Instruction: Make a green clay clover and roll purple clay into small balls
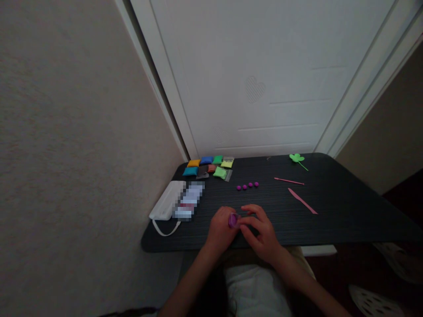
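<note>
Near the table's front edge, my left hand [222, 226] is closed around a small clear packet of purple clay [233, 220]. Its purple end shows beside the thumb. My right hand [260, 231] meets the packet from the right, with thumb and a fingertip at the clear plastic edge and the index finger lifted away. Beyond my hands, several small purple clay balls [250, 185] lie in a slanting row. To their right are a thin pink modelling tool [289, 181] and a wider pink clay knife [302, 201].
Several coloured clay packets [207, 160] lie at the back left of the dark table [343, 207]. A phone with a blurred screen [189, 200] rests beside a white case with a strap [168, 200]. A green clover-shaped piece [296, 158] lies back right. Behind stands a white door [251, 53].
</note>
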The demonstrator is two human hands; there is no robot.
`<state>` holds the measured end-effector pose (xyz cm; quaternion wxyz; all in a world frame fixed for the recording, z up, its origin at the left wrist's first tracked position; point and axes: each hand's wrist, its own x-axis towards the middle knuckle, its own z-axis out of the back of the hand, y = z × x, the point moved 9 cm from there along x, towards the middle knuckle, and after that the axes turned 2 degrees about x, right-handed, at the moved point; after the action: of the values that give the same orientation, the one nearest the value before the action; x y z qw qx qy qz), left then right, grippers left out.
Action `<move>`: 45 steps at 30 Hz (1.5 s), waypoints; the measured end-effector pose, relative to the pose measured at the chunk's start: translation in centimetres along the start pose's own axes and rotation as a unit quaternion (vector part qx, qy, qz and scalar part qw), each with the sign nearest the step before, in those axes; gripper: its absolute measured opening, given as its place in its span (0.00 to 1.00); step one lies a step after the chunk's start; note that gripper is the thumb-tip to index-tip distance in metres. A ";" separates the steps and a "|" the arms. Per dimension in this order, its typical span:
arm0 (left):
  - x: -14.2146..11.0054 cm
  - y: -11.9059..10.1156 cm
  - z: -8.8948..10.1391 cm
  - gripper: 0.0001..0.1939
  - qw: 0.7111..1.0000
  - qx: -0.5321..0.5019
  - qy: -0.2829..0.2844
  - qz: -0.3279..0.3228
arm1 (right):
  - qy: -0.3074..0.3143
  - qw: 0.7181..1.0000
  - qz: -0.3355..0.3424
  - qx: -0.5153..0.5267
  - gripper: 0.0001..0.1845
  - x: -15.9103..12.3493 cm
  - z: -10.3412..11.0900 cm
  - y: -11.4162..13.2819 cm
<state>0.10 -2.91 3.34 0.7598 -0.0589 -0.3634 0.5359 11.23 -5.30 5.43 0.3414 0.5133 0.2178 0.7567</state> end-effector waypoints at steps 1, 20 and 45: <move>0.0 -0.1 0.0 0.03 1.000 0.004 0.002 0.001 | -0.011 1.000 -0.007 0.008 0.09 -0.1 0.3 -0.2; 0.0 0.6 0.2 0.06 0.999 -0.035 -0.001 0.039 | -0.016 0.999 -0.018 -0.024 0.09 -0.1 0.2 -0.3; 0.2 1.9 -1.2 0.21 0.961 -0.231 0.067 0.135 | -0.080 0.967 -0.206 0.130 0.07 0.0 0.9 -5.8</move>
<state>-0.63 -1.60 1.67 0.6689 -0.3170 -0.4142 0.5296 13.78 -1.42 1.80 0.4367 0.5563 0.3870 0.5917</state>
